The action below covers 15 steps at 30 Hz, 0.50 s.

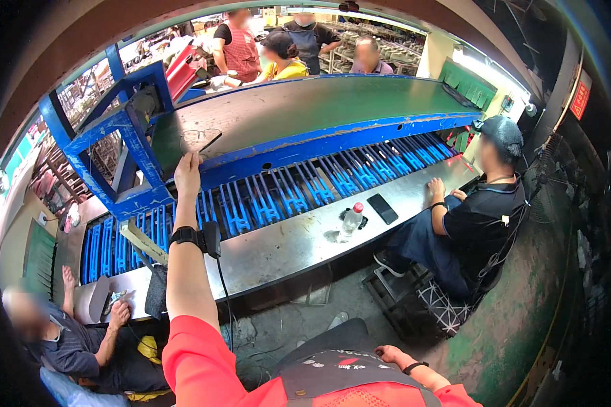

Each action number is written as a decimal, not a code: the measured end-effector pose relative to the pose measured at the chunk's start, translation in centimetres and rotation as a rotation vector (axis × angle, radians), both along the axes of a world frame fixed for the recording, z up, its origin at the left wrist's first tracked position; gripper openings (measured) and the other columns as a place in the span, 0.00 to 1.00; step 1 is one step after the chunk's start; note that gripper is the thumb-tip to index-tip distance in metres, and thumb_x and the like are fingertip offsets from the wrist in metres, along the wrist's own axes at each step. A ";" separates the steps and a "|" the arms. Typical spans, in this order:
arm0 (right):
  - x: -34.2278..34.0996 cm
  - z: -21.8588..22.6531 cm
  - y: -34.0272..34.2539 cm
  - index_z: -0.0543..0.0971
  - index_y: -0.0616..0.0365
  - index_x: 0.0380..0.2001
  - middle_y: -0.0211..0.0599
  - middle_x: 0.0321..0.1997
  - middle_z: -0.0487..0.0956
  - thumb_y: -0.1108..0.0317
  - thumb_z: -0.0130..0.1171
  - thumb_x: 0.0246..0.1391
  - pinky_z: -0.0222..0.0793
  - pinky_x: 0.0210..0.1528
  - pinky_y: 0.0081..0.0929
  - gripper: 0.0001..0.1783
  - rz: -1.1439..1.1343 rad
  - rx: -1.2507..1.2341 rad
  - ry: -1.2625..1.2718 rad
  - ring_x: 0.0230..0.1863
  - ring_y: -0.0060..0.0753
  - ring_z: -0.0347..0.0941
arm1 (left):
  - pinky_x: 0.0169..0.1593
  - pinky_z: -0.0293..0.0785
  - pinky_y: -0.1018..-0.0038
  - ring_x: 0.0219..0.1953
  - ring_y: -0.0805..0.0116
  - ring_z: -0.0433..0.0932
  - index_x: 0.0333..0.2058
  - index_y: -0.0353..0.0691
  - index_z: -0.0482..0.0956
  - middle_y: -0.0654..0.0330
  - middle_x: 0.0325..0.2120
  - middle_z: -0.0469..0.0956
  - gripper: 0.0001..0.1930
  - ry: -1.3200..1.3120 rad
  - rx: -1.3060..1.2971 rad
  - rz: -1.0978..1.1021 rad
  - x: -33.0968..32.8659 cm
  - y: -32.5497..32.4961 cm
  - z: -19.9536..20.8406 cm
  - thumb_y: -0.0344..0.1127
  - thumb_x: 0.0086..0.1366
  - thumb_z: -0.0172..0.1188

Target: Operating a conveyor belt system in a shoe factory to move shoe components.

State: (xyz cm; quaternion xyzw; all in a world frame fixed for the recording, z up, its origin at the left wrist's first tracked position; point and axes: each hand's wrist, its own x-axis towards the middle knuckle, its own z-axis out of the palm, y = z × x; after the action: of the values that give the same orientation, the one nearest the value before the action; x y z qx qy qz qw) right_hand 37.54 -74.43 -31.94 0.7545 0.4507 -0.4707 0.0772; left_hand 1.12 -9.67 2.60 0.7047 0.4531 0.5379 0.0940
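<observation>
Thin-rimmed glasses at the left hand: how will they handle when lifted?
The glasses at the left hand are probably light, given the thin rims. The slender frame suggests they could bend easily. Their dark arm juts out, so it might snag; rolling seems unlikely with that open outline.

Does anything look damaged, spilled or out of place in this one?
Yes, two things. The paint on the long blue beam is scraped and chipped, so it looks worn. On the metal ledge, a dark patch beside the bottle looks odd; I cannot tell whether it is a spill, a stain or a shadow.
</observation>
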 end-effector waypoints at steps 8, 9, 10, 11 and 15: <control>0.0 -0.5 -0.2 0.74 0.49 0.52 0.36 0.47 0.80 0.63 0.60 0.44 0.70 0.50 0.30 0.27 0.005 0.001 -0.003 0.49 0.36 0.75 | 0.36 0.69 0.69 0.29 0.58 0.75 0.29 0.36 0.75 0.54 0.24 0.74 0.16 -0.015 0.004 -0.014 0.1 -0.1 0.1 0.42 0.69 0.48; -0.1 -0.5 -0.1 0.74 0.49 0.52 0.36 0.47 0.80 0.63 0.60 0.44 0.70 0.50 0.30 0.27 0.006 0.001 -0.002 0.49 0.36 0.75 | 0.36 0.69 0.69 0.29 0.58 0.75 0.29 0.36 0.74 0.54 0.24 0.74 0.16 -0.020 0.007 -0.028 0.0 -0.1 0.0 0.42 0.69 0.49; -0.1 -0.4 -0.1 0.74 0.49 0.52 0.36 0.47 0.80 0.63 0.59 0.44 0.70 0.50 0.30 0.27 0.008 0.002 -0.010 0.49 0.36 0.75 | 0.36 0.69 0.69 0.29 0.58 0.75 0.29 0.36 0.74 0.54 0.24 0.74 0.16 -0.020 0.007 -0.027 -0.1 0.0 -0.1 0.42 0.69 0.49; -0.1 -0.4 -0.1 0.75 0.49 0.52 0.36 0.47 0.80 0.64 0.59 0.44 0.70 0.50 0.30 0.26 0.008 0.002 -0.018 0.49 0.36 0.75 | 0.36 0.69 0.69 0.29 0.58 0.75 0.28 0.36 0.74 0.53 0.24 0.74 0.16 -0.016 0.003 -0.022 0.0 0.0 -0.1 0.42 0.69 0.48; -0.2 -0.2 -0.2 0.75 0.49 0.52 0.36 0.47 0.80 0.64 0.59 0.45 0.70 0.50 0.29 0.26 0.000 -0.008 -0.016 0.49 0.35 0.75 | 0.37 0.69 0.69 0.29 0.57 0.74 0.28 0.35 0.74 0.53 0.24 0.74 0.16 -0.014 -0.009 -0.023 0.1 0.0 -0.1 0.42 0.69 0.48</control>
State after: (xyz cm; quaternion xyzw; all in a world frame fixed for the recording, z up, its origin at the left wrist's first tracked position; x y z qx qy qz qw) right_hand 37.29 -74.62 -32.18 0.7580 0.4483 -0.4664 0.0836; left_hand 1.20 -9.63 2.50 0.7055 0.4467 0.5397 0.1067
